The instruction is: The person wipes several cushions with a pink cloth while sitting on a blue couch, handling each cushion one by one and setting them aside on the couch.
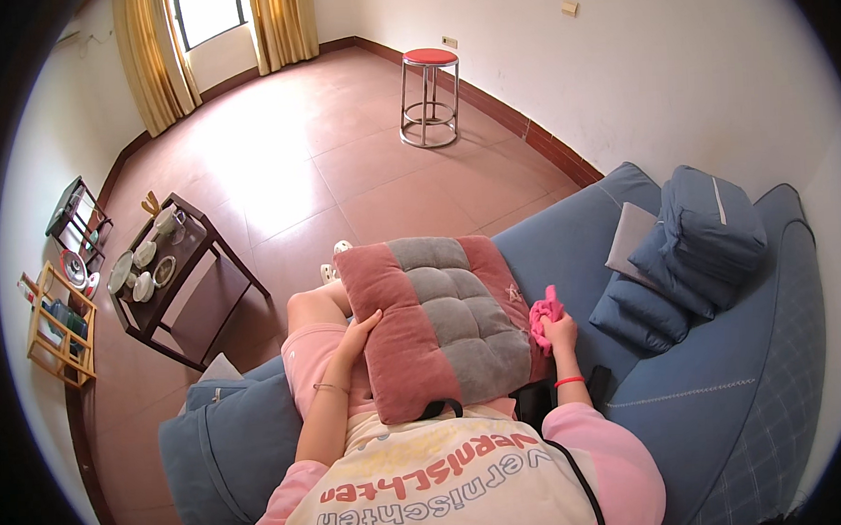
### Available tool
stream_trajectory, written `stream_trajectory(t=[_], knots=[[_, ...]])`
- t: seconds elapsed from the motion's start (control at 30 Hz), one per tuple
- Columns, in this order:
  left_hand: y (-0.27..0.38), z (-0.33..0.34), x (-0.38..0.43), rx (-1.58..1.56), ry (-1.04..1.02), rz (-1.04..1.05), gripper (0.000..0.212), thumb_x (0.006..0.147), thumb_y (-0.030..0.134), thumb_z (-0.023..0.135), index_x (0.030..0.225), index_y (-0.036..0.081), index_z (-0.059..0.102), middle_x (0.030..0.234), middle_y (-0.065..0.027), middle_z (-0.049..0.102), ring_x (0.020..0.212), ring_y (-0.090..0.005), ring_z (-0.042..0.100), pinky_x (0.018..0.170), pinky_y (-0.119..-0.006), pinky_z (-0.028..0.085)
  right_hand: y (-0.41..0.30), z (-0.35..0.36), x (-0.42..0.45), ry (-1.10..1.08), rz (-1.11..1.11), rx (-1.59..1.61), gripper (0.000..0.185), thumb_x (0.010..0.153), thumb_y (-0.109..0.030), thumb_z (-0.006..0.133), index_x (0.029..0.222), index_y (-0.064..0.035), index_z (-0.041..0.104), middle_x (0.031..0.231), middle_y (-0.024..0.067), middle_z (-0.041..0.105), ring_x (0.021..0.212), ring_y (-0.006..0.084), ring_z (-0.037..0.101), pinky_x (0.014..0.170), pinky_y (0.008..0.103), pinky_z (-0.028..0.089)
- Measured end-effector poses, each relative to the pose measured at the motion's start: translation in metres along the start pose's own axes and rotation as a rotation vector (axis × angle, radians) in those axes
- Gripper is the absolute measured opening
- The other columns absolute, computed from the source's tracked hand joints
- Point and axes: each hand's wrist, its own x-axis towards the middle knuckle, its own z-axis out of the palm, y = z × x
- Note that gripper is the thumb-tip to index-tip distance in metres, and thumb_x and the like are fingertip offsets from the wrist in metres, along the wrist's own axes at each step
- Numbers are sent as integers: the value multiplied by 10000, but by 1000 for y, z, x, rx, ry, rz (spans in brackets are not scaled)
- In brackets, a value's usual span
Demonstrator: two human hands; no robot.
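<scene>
A square tufted seat cushion (465,310), dusty red with a grey middle band, lies tilted across my lap. My left hand (367,329) grips its left edge, thumb on the top face. In my right hand (558,330) is a bunched bright pink cloth (546,313), close beside the cushion's right edge. A small light-coloured patch or bow shows on the red band near that edge. One black strap loop (441,408) sticks out from the cushion's near edge.
I sit on a blue sofa (553,235) with folded blue cushions (714,221) piled at right and a blue bolster-like cushion (218,454) at left. A dark side table (212,236) holds glass and ceramic dishes. Beyond stands a red-topped metal stool (429,56); wooden racks (86,347) are far left.
</scene>
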Motion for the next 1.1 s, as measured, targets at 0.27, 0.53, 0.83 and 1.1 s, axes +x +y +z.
stream_trajectory(t=[0.27,0.53,0.83,1.1], knots=[[-1,1,-1,-28,6,2,453,845,240,580,1197,-25,474,1123,-80,555,991,-161,533,867,-282,420,-112,-14,-49,-190,-428,-233,386,644,-381,650,880,-77,621,828,178,624,787,356,601,678,428,485],[5,3,-4,-40,15,-61,421,846,215,581,1176,-26,483,1101,-93,564,963,-179,556,836,-299,455,-225,-29,-167,-529,-1003,185,335,631,-285,695,865,-74,582,866,126,555,779,305,585,670,403,482],[2,4,-4,-93,4,-23,404,846,201,582,1168,-25,488,1093,-95,567,953,-181,563,831,-303,463,-218,-15,-153,-611,-896,234,392,616,-294,712,926,-74,617,922,133,604,841,287,600,727,374,488],[-5,-5,4,27,-19,13,461,848,243,581,1214,-11,465,1155,-74,539,1036,-161,506,890,-285,400,-67,-12,-13,-193,-198,-16,380,658,-322,641,955,-84,637,887,181,631,858,350,601,731,408,476]])
